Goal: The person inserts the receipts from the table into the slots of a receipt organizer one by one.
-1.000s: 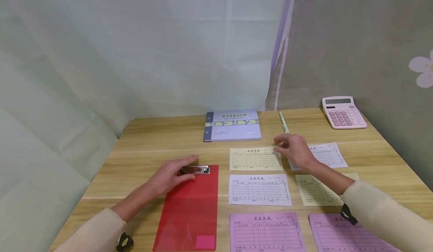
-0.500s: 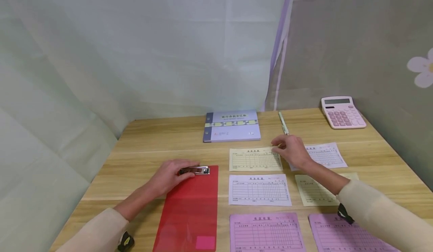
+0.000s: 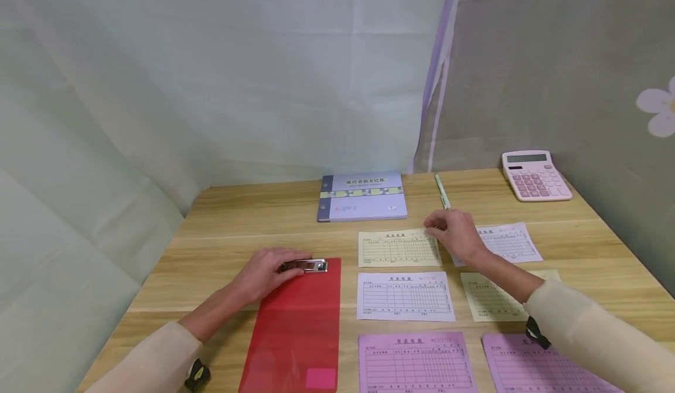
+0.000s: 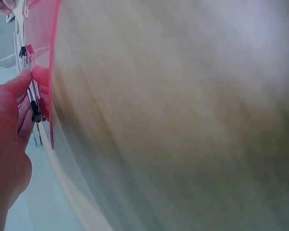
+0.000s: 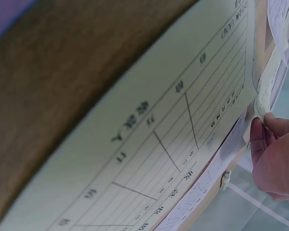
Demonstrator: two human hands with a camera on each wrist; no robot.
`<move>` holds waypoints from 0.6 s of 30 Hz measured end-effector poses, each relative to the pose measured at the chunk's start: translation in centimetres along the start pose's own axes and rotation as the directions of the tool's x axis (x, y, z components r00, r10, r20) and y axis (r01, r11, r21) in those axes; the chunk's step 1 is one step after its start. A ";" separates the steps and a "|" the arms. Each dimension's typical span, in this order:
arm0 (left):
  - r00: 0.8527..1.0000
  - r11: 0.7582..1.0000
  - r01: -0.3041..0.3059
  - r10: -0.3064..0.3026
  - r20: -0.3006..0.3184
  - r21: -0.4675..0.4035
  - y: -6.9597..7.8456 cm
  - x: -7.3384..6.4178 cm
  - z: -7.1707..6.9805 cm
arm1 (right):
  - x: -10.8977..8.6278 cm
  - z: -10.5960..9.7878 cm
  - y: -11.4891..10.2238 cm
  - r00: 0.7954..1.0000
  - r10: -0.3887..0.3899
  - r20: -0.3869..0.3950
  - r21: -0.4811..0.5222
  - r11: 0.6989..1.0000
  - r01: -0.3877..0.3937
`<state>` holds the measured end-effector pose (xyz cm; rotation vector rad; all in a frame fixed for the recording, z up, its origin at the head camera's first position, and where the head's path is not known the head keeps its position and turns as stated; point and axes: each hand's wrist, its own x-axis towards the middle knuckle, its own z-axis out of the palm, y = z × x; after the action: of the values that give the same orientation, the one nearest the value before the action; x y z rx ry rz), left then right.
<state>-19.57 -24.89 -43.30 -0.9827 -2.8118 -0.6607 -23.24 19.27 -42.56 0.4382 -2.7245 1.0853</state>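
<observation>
We see the yellow slip [image 3: 395, 249] flat toward the table's [image 3: 237, 211] far edge, to the left of our right hand [image 3: 457, 236] and just right of the board's [image 3: 300, 328] far right corner. Its long axis runs left to right, roughly along that far edge. The right hand is the nearer one: thumb and fingers are nearly closed, pinching the slip's far right corner. The board stretches from our left hand [image 3: 266, 273] toward the near edge, so its long axis lies across the slip's. Our left hand, thumb and fingers partly closed, grips the left end of the clip [image 3: 311, 266]; we cannot tell whether the clip is pressed apart.

The slip is thin, matte paper, ruled and printed. The board is smooth, glossy red plastic, see-through in the left wrist view, and the clip is shiny metal with dark ends. Under them the table shows streaked wood grain.
</observation>
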 end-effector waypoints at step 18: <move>0.999 0.999 -0.038 0.037 0.019 0.031 -0.2 0.2 -0.1 | 0.8 -1.3 -2.2 0.999 -0.033 -0.026 0.074 0.997 0.035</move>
<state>-19.86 -24.92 -43.17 -1.0384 -2.8031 -0.6043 -23.15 18.51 -40.02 0.4767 -2.6524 1.1779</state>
